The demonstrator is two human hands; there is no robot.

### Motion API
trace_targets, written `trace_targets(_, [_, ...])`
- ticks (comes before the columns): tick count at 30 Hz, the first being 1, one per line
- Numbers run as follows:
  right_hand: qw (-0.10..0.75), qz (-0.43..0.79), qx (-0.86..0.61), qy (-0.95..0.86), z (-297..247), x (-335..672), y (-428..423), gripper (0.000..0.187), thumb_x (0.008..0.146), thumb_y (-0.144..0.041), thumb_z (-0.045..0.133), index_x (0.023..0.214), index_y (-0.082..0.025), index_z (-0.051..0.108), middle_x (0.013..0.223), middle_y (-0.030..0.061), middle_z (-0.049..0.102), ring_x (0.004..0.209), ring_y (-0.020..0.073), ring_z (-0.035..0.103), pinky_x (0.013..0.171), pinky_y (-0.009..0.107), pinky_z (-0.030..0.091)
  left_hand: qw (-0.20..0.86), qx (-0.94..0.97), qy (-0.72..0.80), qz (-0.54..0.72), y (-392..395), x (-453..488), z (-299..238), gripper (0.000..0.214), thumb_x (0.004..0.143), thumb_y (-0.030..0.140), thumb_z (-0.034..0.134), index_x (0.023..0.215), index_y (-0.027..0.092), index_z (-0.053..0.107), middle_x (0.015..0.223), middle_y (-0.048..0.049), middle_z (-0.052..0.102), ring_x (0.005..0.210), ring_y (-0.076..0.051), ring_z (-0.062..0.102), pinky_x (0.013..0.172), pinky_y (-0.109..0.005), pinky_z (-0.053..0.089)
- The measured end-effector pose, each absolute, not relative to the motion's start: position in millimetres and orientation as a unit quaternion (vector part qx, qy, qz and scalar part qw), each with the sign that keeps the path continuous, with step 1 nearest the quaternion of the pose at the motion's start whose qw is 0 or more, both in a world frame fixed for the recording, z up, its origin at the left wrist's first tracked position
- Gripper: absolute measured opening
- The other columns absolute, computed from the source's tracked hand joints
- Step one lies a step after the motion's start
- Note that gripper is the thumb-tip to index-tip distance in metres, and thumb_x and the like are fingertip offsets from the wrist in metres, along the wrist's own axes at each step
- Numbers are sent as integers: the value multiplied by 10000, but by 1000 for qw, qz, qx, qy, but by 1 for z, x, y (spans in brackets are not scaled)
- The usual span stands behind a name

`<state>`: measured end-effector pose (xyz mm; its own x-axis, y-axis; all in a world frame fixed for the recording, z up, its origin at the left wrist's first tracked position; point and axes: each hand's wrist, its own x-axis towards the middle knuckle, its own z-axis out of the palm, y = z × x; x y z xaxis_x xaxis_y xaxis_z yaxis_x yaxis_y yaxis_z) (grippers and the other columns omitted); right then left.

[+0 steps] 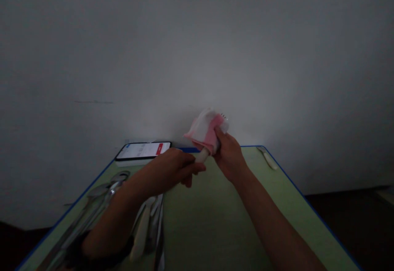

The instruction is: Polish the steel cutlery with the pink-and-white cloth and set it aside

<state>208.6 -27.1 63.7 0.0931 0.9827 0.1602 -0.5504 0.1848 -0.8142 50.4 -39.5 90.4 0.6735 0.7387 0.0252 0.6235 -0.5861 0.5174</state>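
My left hand (174, 168) is closed around the white handle of a utensil (201, 155), probably a fork, whose tines (224, 117) stick out at the top. My right hand (228, 154) pinches a pink and white cloth (205, 129) wrapped round the utensil's upper part. Both hands are raised over the far middle of a green table (215, 222) with a blue rim.
A phone (144, 150) with a lit screen lies at the table's far left. Several metal utensils (101, 199) and white-handled ones (147, 226) lie under my left arm. One white-handled utensil (267, 158) lies at the far right corner. A bare wall stands behind.
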Motion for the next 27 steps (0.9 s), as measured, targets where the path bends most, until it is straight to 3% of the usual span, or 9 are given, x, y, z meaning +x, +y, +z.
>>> trace_targets(5, [636, 590, -288, -406, 65, 219, -22, 236, 699, -367, 621, 792, -157, 570, 695, -3, 567, 586, 95, 485, 518, 219, 394, 249, 872, 404, 119, -36, 46, 90, 401, 869, 437, 403, 733, 157, 655, 615, -2, 702, 551, -110, 633, 536, -174, 426])
trace_targets(9, [694, 565, -265, -359, 63, 221, -15, 306, 719, -450, 591, 859, -178, 588, 816, 32, 608, 709, 130, 533, 578, 240, 425, 267, 871, 397, 116, -37, 43, 93, 408, 871, 449, 402, 740, 161, 661, 610, 4, 702, 538, -101, 625, 519, -163, 419])
trace_targets(17, [719, 451, -341, -405, 62, 219, -19, 362, 709, -522, 563, 766, -165, 576, 659, -17, 524, 576, 88, 435, 541, 217, 359, 305, 874, 370, 81, -43, 44, 97, 414, 875, 445, 394, 752, 165, 672, 624, -2, 709, 537, -102, 626, 512, -163, 420])
trace_targets(27, [660, 529, -334, -416, 50, 219, -14, 354, 688, -470, 603, 836, -149, 589, 697, 19, 583, 620, 116, 504, 570, 235, 395, 180, 889, 408, 104, -33, 48, 87, 426, 875, 444, 371, 768, 178, 687, 652, -11, 715, 619, -139, 647, 607, -214, 418])
